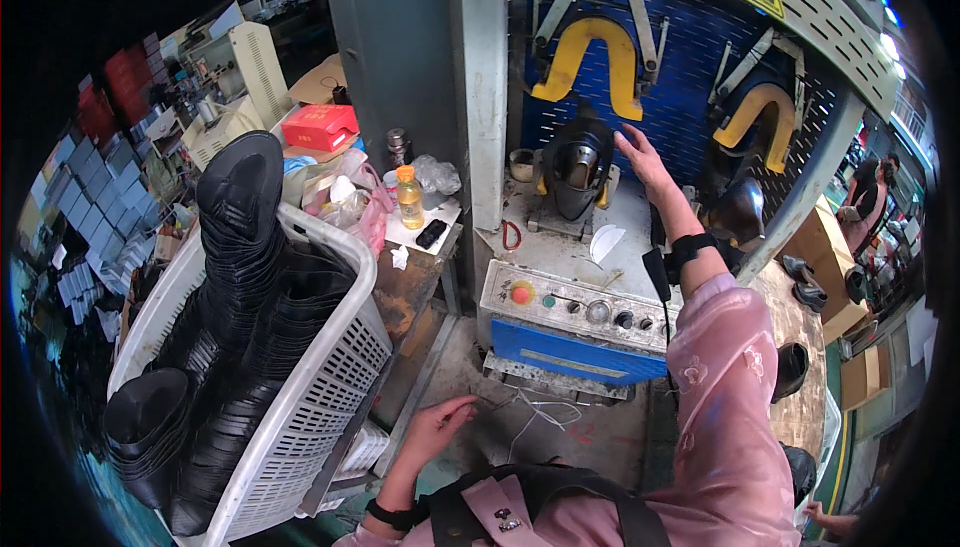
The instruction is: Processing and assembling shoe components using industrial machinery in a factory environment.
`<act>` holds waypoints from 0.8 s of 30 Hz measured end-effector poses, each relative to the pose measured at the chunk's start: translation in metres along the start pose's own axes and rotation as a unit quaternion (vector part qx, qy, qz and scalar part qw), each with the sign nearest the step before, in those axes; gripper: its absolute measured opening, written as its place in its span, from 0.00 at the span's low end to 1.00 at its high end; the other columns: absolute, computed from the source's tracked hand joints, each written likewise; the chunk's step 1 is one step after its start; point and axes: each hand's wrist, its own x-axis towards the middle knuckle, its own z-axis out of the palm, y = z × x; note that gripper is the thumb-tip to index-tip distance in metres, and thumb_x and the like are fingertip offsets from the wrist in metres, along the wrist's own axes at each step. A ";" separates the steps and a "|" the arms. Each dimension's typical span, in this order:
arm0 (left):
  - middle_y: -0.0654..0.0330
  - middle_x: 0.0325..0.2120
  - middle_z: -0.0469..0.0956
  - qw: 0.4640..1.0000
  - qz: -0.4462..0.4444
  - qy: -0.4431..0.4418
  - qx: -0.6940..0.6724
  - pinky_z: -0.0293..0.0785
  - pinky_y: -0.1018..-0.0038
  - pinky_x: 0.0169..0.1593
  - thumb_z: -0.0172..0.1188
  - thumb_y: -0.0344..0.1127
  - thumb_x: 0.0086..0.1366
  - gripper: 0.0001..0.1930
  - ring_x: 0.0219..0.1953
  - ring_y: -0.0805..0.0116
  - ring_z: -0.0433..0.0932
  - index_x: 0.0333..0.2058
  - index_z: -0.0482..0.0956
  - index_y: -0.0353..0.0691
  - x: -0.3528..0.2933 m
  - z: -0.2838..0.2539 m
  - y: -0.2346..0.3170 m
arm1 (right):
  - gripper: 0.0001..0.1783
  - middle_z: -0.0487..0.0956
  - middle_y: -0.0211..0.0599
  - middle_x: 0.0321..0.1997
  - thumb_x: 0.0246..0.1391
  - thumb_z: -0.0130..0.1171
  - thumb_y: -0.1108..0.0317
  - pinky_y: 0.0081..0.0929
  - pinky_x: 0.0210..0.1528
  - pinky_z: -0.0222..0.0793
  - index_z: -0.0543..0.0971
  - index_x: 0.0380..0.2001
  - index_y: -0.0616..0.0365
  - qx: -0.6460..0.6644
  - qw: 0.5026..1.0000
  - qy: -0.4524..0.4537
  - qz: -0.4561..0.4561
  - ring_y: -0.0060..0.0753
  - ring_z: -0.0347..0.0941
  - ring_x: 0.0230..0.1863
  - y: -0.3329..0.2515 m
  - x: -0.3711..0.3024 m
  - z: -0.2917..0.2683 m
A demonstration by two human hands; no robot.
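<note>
Shoe part at a bench press, both hands free

The left hand, loosely open and holding nothing visible, hovers nearest. To the left, a white basket carries stacked black shoe parts. Beyond it, a yellow-capped bottle stands on a desk. Farther right lies the control panel; above it sits a black shoe part on its mount. The right hand, open, is just right of it; contact cannot be told. A yellow U-shaped clamp hangs beyond.
</note>
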 end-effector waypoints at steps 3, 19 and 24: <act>0.60 0.33 0.80 1.000 0.005 -0.020 -0.022 0.72 0.80 0.41 0.51 0.32 0.66 0.13 0.37 0.74 0.78 0.47 0.75 0.34 0.003 0.002 -0.007 | 0.26 0.76 0.35 0.42 0.50 0.61 0.50 0.24 0.53 0.60 0.74 0.46 0.56 -0.004 0.999 -0.046 -0.027 0.26 0.68 0.45 0.010 0.010 -0.009; 0.60 0.37 0.76 0.909 -0.043 -0.184 -0.372 0.67 0.77 0.24 0.55 0.38 0.63 0.17 0.32 0.74 0.74 0.46 0.71 0.35 0.086 0.106 0.082 | 0.11 0.69 0.20 0.31 0.49 0.64 0.71 0.19 0.36 0.63 0.70 0.30 0.57 0.205 0.960 -0.175 0.078 0.14 0.63 0.33 0.070 -0.330 -0.012; 0.63 0.28 0.78 0.810 0.302 -0.492 0.105 0.71 0.72 0.26 0.57 0.32 0.58 0.08 0.25 0.69 0.74 0.36 0.76 0.39 0.090 0.196 0.095 | 0.31 0.74 0.30 0.48 0.56 0.50 0.42 0.27 0.54 0.61 0.66 0.56 0.49 0.473 0.783 0.080 0.397 0.26 0.69 0.49 0.161 -0.423 -0.094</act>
